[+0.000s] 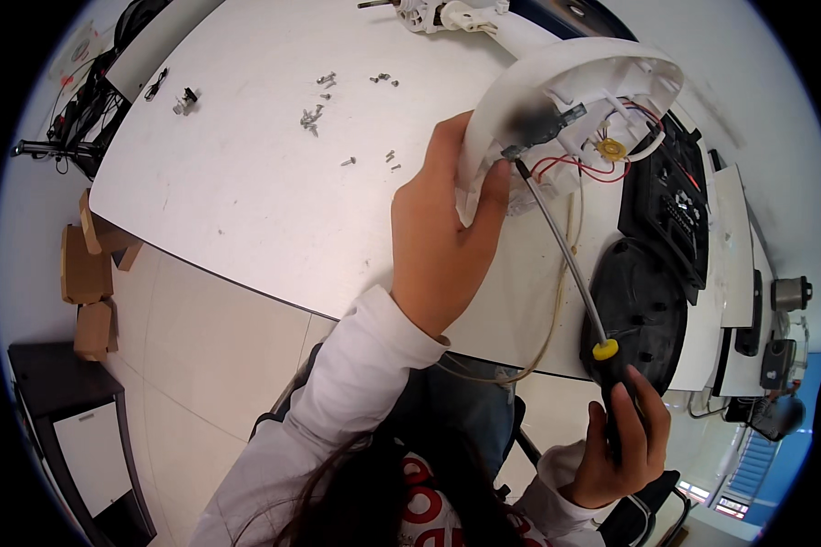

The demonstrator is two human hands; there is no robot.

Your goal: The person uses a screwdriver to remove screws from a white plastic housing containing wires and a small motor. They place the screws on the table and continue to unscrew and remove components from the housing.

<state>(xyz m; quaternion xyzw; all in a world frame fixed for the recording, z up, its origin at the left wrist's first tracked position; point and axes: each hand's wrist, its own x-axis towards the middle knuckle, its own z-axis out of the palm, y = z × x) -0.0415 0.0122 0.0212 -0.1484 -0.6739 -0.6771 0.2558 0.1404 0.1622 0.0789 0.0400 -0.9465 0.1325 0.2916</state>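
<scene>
While the right hand [622,456] is closed around the screwdriver [567,265] handle, the left hand [449,228] holds the white housing [513,91] by its rim, at the table [246,182]. It looks light, stiff, rather smooth; better to take the rim, sparing the delicate yellow part [611,149].

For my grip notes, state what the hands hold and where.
Left hand: white round shell, by its left edge. Right hand: screwdriver, by its black handle.

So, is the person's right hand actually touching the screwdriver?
Touching. The head view shows the right hand with its fingers wrapped around the screwdriver at its dark handle.
</scene>
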